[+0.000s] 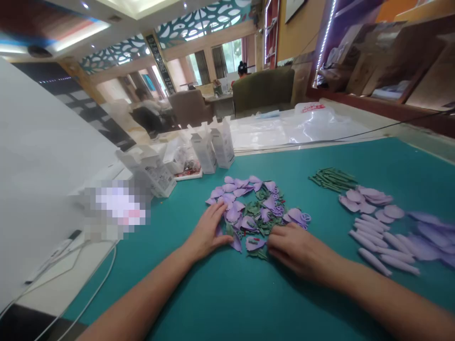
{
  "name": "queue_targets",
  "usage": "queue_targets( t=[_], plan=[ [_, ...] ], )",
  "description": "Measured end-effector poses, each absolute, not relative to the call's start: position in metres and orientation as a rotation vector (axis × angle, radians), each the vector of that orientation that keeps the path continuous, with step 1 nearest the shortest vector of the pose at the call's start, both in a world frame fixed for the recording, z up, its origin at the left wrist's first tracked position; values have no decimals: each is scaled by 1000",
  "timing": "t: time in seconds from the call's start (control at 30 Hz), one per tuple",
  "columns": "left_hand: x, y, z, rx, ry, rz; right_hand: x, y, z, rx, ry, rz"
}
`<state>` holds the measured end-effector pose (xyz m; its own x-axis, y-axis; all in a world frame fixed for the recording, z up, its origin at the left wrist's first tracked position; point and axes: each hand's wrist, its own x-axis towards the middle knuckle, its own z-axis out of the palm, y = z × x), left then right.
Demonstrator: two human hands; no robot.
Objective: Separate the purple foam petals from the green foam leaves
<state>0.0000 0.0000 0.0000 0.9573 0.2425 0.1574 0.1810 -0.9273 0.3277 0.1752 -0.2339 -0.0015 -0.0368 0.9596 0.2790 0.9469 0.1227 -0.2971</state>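
Note:
A loose heap of purple petals [233,211] mixed with small green leaf pieces [253,208] lies on the green mat. My left hand [210,226] rests at the heap's left edge, fingers stretched over the petals and thumb apart. At the lower right of the heap is my right hand [292,246], its fingers curled down and closed; what they hold, if anything, is hidden. Just left of those fingers lies a petal [254,244] with small red and green bits on it. Purple lattice-like rings [304,218] sit beyond the right hand.
On the right of the green mat [213,303] are green stems [333,179], pale oval petals [366,198], rolled lilac pieces [386,244] and larger purple petals [435,237]. White boxes [223,143] stand at the back. A white cable [94,294] runs along the left edge.

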Motion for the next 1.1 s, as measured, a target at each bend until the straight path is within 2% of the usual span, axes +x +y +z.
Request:
queue_targets(
  t=[0.2, 0.37, 0.53, 0.77, 1.1],
  plan=[
    [8, -20, 22, 2927, 193, 407, 200, -236, 2, -1966, -1646, -91],
    [24, -52, 33, 3043, -49, 175, 228, -244, 11, -2315, -1393, -111],
    [33, -63, 33, 3098, -98, -11, 236, -246, 14, -2542, -1451, 78],
    [25, -51, 33, 3140, -48, -71, 224, -235, 0, -2372, -1534, 199],
    [41, -62, 45, 3084, -79, 138, 219, -233, 5, -2292, -1500, 256]
  ],
)
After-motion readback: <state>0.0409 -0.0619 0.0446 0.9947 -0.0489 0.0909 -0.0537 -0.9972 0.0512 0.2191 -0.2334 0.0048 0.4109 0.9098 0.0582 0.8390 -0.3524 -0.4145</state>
